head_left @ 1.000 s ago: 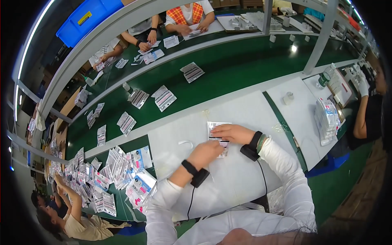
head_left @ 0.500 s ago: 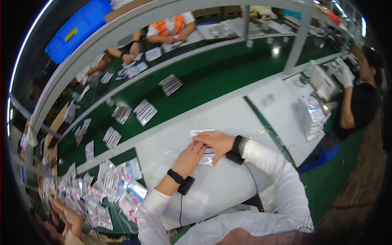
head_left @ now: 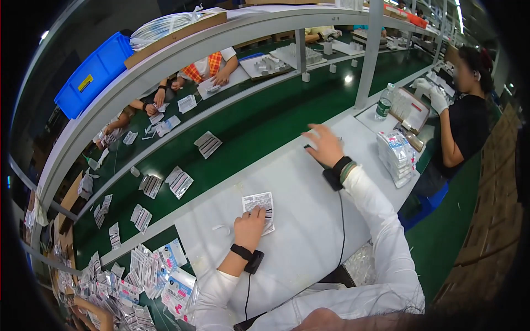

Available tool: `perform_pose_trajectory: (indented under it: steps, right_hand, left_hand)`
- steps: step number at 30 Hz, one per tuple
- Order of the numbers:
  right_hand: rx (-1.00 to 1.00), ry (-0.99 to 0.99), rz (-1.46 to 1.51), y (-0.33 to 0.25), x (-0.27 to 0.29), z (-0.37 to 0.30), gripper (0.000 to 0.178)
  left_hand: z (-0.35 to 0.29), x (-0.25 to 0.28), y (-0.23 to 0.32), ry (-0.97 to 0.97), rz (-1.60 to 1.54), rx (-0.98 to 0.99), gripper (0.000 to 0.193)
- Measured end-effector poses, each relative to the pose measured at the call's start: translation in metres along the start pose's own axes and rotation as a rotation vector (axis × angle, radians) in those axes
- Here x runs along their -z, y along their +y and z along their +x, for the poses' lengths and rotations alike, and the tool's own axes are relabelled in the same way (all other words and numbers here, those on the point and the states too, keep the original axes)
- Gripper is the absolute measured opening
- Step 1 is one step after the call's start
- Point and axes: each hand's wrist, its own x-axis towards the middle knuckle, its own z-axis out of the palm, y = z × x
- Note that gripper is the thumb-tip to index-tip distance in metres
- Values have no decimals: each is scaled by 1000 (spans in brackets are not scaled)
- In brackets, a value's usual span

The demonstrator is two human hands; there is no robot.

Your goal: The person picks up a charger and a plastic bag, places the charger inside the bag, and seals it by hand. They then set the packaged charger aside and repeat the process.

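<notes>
A flat silver-white printed packet [head_left: 258, 201] lies on the white worktable in front of me. My left hand [head_left: 249, 226] rests on its lower part, fingers together and bent over it, holding it against the surface. Farther up and to the right, my right hand [head_left: 324, 145] is apart from the packet near the table's far edge. Its fingers are stretched and spread, and nothing shows in them. A small pale object behind that hand is mostly hidden. Both wrists carry black bands with cabled boxes.
Similar packets heap up at the lower left [head_left: 138, 270]; several lie on the green belt [head_left: 265, 121]. A packet stack [head_left: 396, 157] and a water bottle [head_left: 384, 102] stand right, beside a gloved co-worker [head_left: 464, 116]. A metal post [head_left: 369, 60] rises beyond. Other workers sit across.
My right hand has left the packet and moved up and to the right, opening out. The left hand stays on the packet, which now shows more fully. The view has shifted.
</notes>
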Motion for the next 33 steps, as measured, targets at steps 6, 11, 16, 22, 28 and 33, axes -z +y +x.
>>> perform_pose_trajectory:
  steps: [6,11,16,22,28,33]
  right_hand:
    - [-475,-406,28,79,0,-23,31]
    - [-138,-195,640,-2,-12,-36,32]
    - [-103,-445,1080,-141,-5,-63,38]
    - [282,-403,736,-150,-15,-99,36]
    - [206,-307,559,-169,-15,-103,37]
    - [129,-301,605,-173,-11,-103,36]
  left_hand:
    - [-5,2,0,106,58,15,33]
    - [4,-4,7,110,-125,155,36]
    - [-4,-11,4,103,-312,287,34]
    - [-6,-4,-15,143,-655,227,24]
    - [-15,-6,-30,108,-659,151,26]
    - [-15,-1,-32,108,-461,55,28]
